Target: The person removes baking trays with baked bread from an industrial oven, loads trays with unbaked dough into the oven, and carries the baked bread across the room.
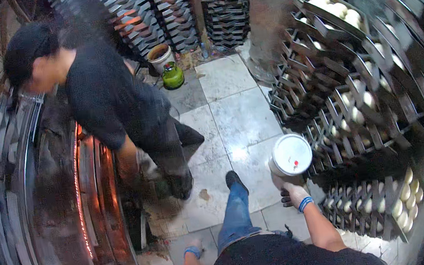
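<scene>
My right hand, with a blue wristband, grips the underside of a white round lidded tub and holds it up beside a dark metal rack. The rack carries trays of pale dough pieces. My left hand, also with a blue wristband, hangs low by my left thigh and touches nothing that I can see; its fingers are hidden from this angle. My leg in blue jeans and a dark shoe steps forward on the tiled floor.
A co-worker in a black shirt bends toward a large oven glowing orange on the left. Stacked dark trays line the back wall, with a small green gas cylinder and a bucket below them. More dough trays sit upper right.
</scene>
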### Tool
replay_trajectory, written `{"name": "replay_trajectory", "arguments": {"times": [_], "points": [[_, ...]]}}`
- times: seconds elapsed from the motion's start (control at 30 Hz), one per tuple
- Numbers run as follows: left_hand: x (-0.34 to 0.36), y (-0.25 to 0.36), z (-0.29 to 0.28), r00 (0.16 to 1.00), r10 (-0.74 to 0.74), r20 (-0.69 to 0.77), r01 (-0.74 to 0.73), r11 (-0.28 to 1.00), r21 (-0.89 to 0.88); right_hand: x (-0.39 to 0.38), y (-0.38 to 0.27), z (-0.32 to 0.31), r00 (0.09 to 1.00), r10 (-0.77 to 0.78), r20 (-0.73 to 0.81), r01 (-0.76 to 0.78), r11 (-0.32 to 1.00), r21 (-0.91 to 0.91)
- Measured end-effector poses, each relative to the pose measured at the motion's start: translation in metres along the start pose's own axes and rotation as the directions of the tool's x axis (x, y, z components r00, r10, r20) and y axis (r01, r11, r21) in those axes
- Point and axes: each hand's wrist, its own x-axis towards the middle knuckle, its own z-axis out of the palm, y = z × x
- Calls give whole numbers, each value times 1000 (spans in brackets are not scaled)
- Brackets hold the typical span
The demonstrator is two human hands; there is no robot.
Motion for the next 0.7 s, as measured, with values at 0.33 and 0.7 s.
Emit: {"name": "replay_trajectory", "arguments": {"times": [0.33,0.7], "points": [[-131,510,-65,620,774,133,-783,620,42,126,-203,-1,981,28,-190,-75,968,-241],[60,560,-140,947,251,-202,-221,962,163,301,-380,23,998,-20,-63,-29,727,-686]]}}
